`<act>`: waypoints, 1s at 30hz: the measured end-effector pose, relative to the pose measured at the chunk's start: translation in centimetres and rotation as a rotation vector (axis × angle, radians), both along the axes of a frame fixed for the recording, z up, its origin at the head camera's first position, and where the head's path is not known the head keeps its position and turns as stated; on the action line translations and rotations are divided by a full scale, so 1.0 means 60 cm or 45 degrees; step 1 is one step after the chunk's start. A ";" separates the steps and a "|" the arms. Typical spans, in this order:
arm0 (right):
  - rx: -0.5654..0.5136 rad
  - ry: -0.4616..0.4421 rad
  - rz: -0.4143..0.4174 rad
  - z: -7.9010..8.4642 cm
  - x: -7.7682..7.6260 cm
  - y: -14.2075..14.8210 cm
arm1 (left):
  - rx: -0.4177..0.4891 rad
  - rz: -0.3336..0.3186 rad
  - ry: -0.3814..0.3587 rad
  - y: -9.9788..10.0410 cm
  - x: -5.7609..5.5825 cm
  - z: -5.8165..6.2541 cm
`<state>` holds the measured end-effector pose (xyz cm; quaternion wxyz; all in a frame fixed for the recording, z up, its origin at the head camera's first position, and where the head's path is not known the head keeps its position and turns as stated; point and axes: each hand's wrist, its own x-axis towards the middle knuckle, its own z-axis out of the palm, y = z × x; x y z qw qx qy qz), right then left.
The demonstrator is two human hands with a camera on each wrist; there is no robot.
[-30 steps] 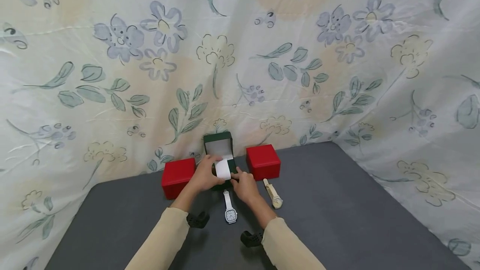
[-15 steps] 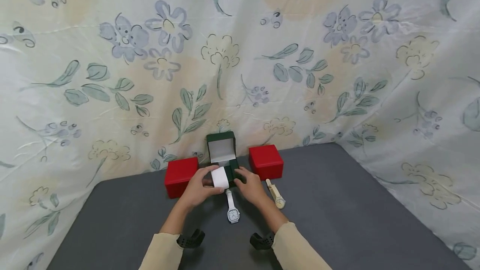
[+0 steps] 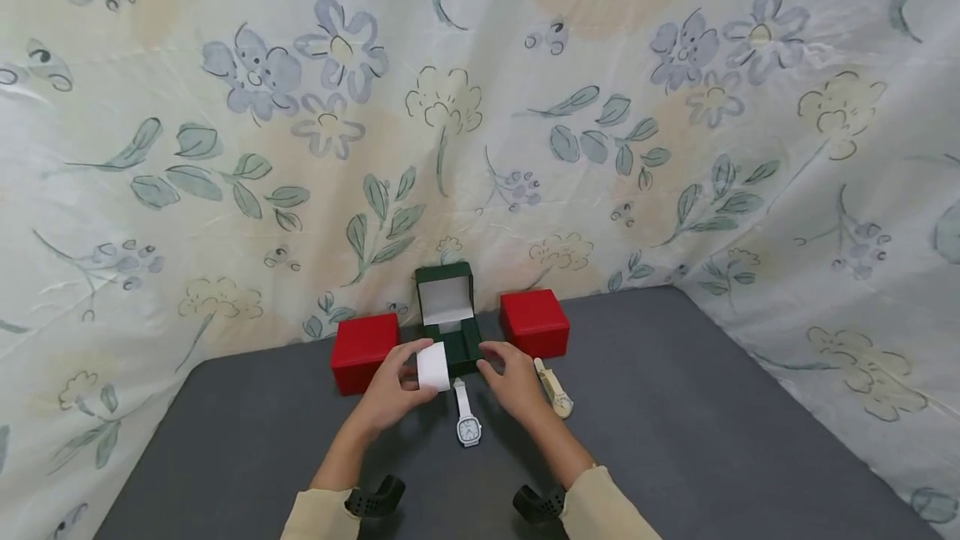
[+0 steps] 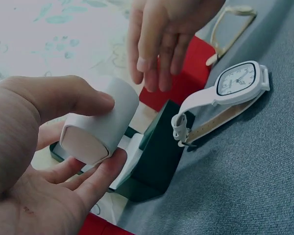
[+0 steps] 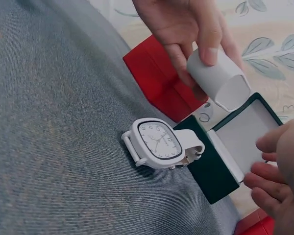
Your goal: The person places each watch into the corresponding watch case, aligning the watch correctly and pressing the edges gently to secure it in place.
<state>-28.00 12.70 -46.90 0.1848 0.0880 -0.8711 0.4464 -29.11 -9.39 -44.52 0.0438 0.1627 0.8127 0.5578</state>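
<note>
My left hand (image 3: 385, 392) holds a white watch cushion (image 3: 432, 367) between thumb and fingers, just in front of an open green watch box (image 3: 444, 273). One flat end of the cushion (image 5: 233, 93) shows in the right wrist view. My right hand (image 3: 519, 383) is beside the box's right front corner, fingers loosely bent and holding nothing. A white watch with a squarish face (image 3: 468, 429) lies on the table between both hands, its strap (image 4: 198, 100) pointing at the box. Past my right hand lies a cream-strapped watch (image 3: 557, 392).
One closed red box (image 3: 363, 354) stands left of the green box, another red box (image 3: 534, 323) to its right. The grey-covered table (image 3: 675, 423) ends against a floral cloth (image 3: 480, 148) at the back and right.
My left hand has drawn the white cushion out of the green box, towards me and slightly left. My right hand has come off the box and moved right.
</note>
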 end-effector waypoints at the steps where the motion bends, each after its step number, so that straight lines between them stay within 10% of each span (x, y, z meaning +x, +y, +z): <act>1: 0.008 -0.011 0.031 -0.002 0.003 0.001 | 0.000 0.001 0.002 -0.001 0.002 -0.001; 16: 0.388 -0.371 0.436 -0.001 0.026 0.016 | -0.010 -0.031 0.030 -0.007 0.006 -0.006; 30: 0.464 -0.493 0.532 -0.010 0.018 0.014 | -0.097 -0.093 0.091 -0.008 0.001 0.006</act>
